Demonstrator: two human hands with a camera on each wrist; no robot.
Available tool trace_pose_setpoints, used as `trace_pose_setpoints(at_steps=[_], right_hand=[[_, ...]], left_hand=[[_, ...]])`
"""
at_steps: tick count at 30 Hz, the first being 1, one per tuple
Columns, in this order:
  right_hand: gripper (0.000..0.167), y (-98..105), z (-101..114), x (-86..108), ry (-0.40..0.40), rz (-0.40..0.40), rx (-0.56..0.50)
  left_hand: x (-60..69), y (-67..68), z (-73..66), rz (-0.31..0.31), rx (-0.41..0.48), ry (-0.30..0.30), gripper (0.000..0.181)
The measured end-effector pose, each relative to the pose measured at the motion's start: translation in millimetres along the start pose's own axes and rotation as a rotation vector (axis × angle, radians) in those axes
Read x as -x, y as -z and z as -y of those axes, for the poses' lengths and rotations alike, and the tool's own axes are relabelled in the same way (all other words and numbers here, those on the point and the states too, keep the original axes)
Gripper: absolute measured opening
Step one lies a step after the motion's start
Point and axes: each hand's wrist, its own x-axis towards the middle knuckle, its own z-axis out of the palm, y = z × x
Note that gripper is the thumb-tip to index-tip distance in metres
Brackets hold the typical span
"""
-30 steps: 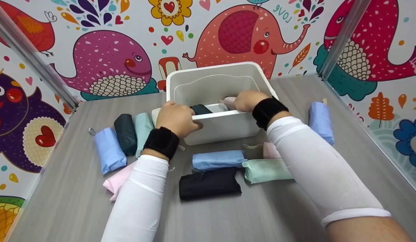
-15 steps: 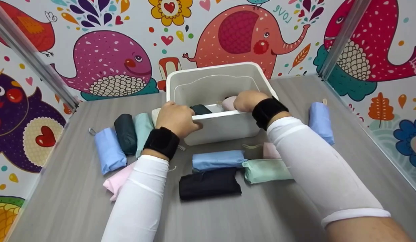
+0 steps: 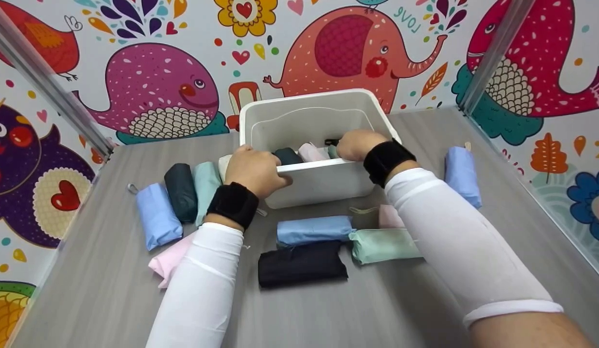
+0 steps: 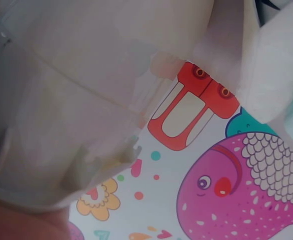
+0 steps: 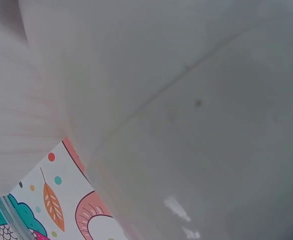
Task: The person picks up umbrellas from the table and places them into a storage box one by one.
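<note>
My left hand [image 3: 255, 172] grips the front left rim of a white plastic bin [image 3: 318, 186], its thumb outside. My right hand [image 3: 359, 145] is at the front right of the bin, reaching over the rim; its fingertips are hidden. Inside lie a dark rolled fabric bundle [image 3: 287, 156], a pink bundle [image 3: 313, 152] and, against my right hand, a sliver of a grey-green bundle [image 3: 332, 152]. A black end [image 3: 331, 142] shows behind it. Close up, the left wrist view has the bin's pale wall [image 4: 76, 100]; the right wrist view is filled by pale wall [image 5: 196, 150], without fingers.
Left of the bin lie blue [image 3: 158, 216], dark green [image 3: 180, 192], pale green [image 3: 207, 186] and pink [image 3: 172, 258] bundles. In front are blue [image 3: 314, 230], black [image 3: 302, 265], pale green [image 3: 385, 245] and pink [image 3: 389, 217] ones. Another blue bundle [image 3: 462, 176] lies right. Printed panels enclose the table.
Inside the bin, the pink bundle has shifted left, away from my right hand, toward the dark one. A grey-green bundle now shows beside that hand. Both hands stay nearly still.
</note>
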Motion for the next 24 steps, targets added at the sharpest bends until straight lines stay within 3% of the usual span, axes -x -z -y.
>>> trace_pose_setpoints(at_steps=[10, 18, 24], right_hand=[[0.045, -1.1, -1.7, 4.1, -0.017, -0.045, -0.065], [0.045, -7.6, -0.9, 11.7, -0.100, -0.196, -0.200], [0.037, -9.0, -1.3, 16.9, -0.095, -0.288, -0.286]], left_hand=[[-0.3, -1.1, 0.6, -0.009, 0.018, 0.001, 0.036], [-0.3, -1.4, 0.9, -0.001, 0.030, 0.011, 0.037], [0.2, 0.3, 0.0, -0.006, 0.031, 0.011, 0.038]])
